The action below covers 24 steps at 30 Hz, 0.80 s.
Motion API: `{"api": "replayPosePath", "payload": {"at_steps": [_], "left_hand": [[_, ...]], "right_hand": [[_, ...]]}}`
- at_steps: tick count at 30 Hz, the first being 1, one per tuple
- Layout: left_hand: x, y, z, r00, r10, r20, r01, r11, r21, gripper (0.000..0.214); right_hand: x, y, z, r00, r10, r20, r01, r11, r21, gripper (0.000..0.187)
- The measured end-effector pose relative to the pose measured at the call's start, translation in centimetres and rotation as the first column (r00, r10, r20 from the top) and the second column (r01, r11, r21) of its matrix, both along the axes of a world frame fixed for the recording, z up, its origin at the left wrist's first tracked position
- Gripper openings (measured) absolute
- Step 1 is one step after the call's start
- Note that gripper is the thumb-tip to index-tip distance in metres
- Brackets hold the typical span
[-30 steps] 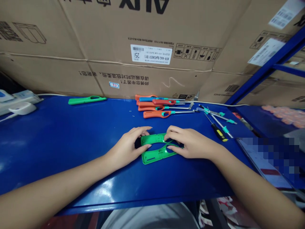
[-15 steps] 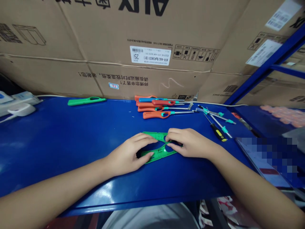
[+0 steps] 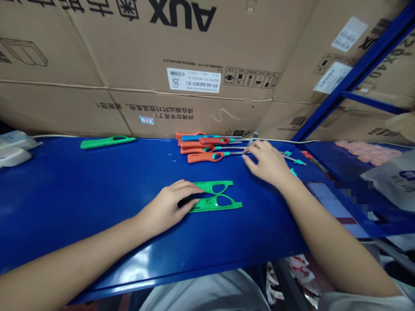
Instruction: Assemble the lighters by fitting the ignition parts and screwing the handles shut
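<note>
Two green lighter casing halves (image 3: 223, 204) lie side by side on the blue table, their finger-loop openings toward the right. My left hand (image 3: 167, 207) grips their left ends, with the fingertips on the far half and the thumb on the near half. My right hand (image 3: 267, 163) is over the back right of the table, fingers apart and slightly bent. It is beside the metal tips of several orange lighters (image 3: 205, 158) and covers part of some metal rods with teal ends (image 3: 300, 162). Whether its fingertips touch anything there is hidden.
A whole green lighter handle (image 3: 108, 141) lies at the back left against a large cardboard box (image 3: 142, 52). White devices (image 3: 14, 156) stand at the far left. To the right are a phone-like screen (image 3: 333, 203), a blue metal frame (image 3: 324, 110) and orange pieces (image 3: 369, 152).
My right hand has let go of the green casing halves and moved up and right to the rods, now covering the screwdriver. My left hand stays on the halves. The view has shifted rightward.
</note>
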<state>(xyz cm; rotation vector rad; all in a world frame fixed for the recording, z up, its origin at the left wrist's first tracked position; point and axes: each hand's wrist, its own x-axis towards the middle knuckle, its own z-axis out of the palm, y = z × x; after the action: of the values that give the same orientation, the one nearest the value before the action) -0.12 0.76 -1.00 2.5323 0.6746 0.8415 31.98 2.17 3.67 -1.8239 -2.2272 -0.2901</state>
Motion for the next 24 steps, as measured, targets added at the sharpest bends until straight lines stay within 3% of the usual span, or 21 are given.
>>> {"api": "replayPosePath", "payload": {"at_steps": [1,2,3,6,10,17,24], "left_hand": [[0.0,0.0,0.0,1.0,-0.004,0.004,0.004,1.0,0.006,0.02],[0.0,0.0,0.1,1.0,-0.012,0.007,0.012,1.0,0.011,0.019],[0.0,0.1,0.1,1.0,-0.021,0.012,0.021,1.0,0.016,0.018],[-0.1,0.3,0.0,0.999,-0.039,0.025,0.038,0.999,0.032,0.018],[0.0,0.4,0.0,0.999,-0.032,0.024,0.031,0.999,0.021,0.018],[0.1,-0.2,0.6,1.0,0.017,-0.001,-0.017,1.0,0.004,0.021],[0.1,-0.6,0.7,0.98,-0.071,-0.185,0.085,0.994,0.069,0.039]], "right_hand": [[1.1,0.4,0.1,0.983,-0.181,0.038,0.182,0.983,-0.019,0.028],[2.3,0.8,0.1,0.927,-0.371,0.051,0.373,0.927,-0.046,0.029],[3.5,1.1,0.1,0.879,-0.474,0.045,0.476,0.877,-0.057,0.032],[6.6,1.7,-0.3,0.767,-0.64,0.041,0.64,0.76,-0.114,0.038],[8.7,2.3,-1.2,0.717,-0.695,0.042,0.688,0.698,-0.2,0.031],[9.3,2.7,-1.6,0.722,-0.691,-0.009,0.679,0.712,-0.177,0.016],[8.6,2.4,-0.7,0.845,-0.518,-0.134,0.525,0.851,0.024,0.015]]}}
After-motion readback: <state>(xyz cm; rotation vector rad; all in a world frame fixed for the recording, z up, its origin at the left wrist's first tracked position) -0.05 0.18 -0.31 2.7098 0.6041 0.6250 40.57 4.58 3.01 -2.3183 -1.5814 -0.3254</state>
